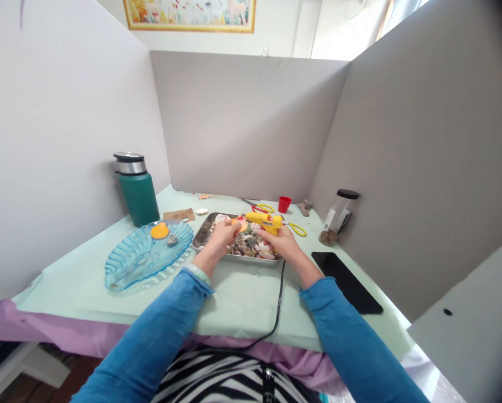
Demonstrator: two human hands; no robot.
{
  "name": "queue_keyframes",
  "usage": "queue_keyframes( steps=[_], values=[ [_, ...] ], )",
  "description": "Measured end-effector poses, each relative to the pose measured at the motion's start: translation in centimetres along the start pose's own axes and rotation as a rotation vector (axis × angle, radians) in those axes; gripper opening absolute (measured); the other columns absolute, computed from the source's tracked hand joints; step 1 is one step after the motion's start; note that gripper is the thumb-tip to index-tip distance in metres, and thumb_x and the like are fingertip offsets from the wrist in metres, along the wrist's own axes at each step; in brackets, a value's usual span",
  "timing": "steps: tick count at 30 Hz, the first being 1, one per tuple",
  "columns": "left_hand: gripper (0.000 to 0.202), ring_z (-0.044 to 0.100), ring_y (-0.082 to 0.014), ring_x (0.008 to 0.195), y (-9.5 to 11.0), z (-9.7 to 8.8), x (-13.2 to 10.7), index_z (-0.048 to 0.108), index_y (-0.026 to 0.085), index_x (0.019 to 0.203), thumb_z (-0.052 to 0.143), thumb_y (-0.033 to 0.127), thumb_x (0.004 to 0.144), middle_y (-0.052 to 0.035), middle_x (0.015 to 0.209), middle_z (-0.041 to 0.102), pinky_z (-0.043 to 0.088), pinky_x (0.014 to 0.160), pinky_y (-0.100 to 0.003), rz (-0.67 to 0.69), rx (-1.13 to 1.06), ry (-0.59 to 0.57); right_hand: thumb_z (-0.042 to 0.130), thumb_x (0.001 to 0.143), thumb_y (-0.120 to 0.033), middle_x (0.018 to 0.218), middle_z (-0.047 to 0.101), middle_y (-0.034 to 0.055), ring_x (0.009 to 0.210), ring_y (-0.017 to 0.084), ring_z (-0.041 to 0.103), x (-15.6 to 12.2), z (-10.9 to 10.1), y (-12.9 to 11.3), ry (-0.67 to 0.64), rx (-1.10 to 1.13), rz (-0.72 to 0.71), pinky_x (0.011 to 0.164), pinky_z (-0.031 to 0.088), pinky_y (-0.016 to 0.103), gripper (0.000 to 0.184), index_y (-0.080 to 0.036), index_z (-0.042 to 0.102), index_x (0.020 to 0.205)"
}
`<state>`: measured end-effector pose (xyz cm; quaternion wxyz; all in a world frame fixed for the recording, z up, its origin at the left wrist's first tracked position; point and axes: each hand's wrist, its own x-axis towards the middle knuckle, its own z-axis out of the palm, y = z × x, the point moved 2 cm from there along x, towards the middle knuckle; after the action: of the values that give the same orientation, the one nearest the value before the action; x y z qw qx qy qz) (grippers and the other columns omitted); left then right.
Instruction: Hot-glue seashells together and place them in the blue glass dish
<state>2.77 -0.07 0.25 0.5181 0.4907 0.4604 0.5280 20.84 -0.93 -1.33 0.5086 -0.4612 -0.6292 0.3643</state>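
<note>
One orange shell (243, 225) is pinched in the left hand (224, 234) over the metal tray (201, 235); whether the reddish spot by its upper edge belongs to it cannot be told. A bright yellow glue gun (265, 220) is grasped by the right hand (281, 239) above the tray's right part, its nozzle turned toward the shell. Its handle is mostly covered, as is part of the shell. Nearer than the tray, a black cord (280, 296) is lost below. Beyond the tray, a framed picture (192, 28) is cut off.
</note>
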Motion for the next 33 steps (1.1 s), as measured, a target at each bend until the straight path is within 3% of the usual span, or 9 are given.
queue_keyframes(
  steps=[20,33],
  values=[
    [0.017,0.027,-0.0021,0.030,0.17,0.04,-0.15,0.050,0.016,0.062,0.064,0.015,0.071,0.0069,0.043,0.042,0.015,0.035,-0.018,-0.008,-0.045,-0.008,0.075,0.069,-0.049,0.055,0.060,-0.0002,0.047,0.012,0.050,-0.06,0.06,-0.10,-0.022,-0.069,-0.035,0.045,0.039,0.023,0.036,-0.015,0.071,0.082],
    [0.022,0.026,-0.0015,0.034,-0.11,-0.37,0.27,0.045,0.017,0.061,0.065,0.017,0.071,0.0066,0.047,0.041,0.015,0.036,-0.018,-0.025,-0.126,-0.071,0.075,0.069,-0.047,0.055,0.060,-0.0006,0.046,0.011,0.050,0.08,0.08,0.11,0.006,-0.084,-0.031,0.043,0.039,0.024,0.032,-0.016,0.070,0.078]
  ],
)
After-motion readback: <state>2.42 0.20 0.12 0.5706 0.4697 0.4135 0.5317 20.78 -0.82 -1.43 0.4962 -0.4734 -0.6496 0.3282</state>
